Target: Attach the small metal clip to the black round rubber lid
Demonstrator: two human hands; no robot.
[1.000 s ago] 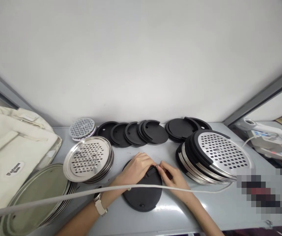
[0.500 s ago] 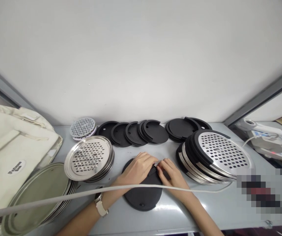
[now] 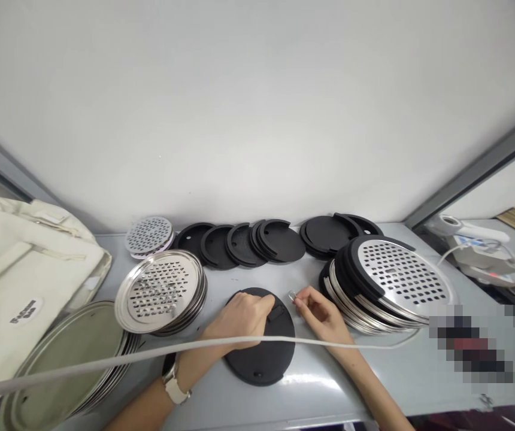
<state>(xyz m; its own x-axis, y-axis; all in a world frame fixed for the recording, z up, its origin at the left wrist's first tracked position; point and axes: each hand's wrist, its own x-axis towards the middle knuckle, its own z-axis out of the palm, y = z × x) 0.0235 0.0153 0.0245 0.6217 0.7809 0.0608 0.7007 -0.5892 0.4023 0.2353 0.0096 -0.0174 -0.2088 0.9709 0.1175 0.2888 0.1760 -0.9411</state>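
Low in the frame's centre, the left hand (image 3: 243, 316) curls over the black disc (image 3: 279, 328), grip unclear, while the right hand (image 3: 321, 314) pinches a small metal ring (image 3: 292, 296) beside it, apparently a handling step calling for steady fingertips.

A single head-worn camera is looking forward and down from the person's own side of the table (image 3: 311, 398), which is spreading across the lower half of the frame. The wall (image 3: 257, 108) is filling the upper half, facing the lens. The left hand (image 3: 245, 315) and right hand (image 3: 323, 315) are showing below centre, seen from above and behind at close range. A cable (image 3: 105, 363) is crossing the forearms (image 3: 369, 384), nearer the lens.
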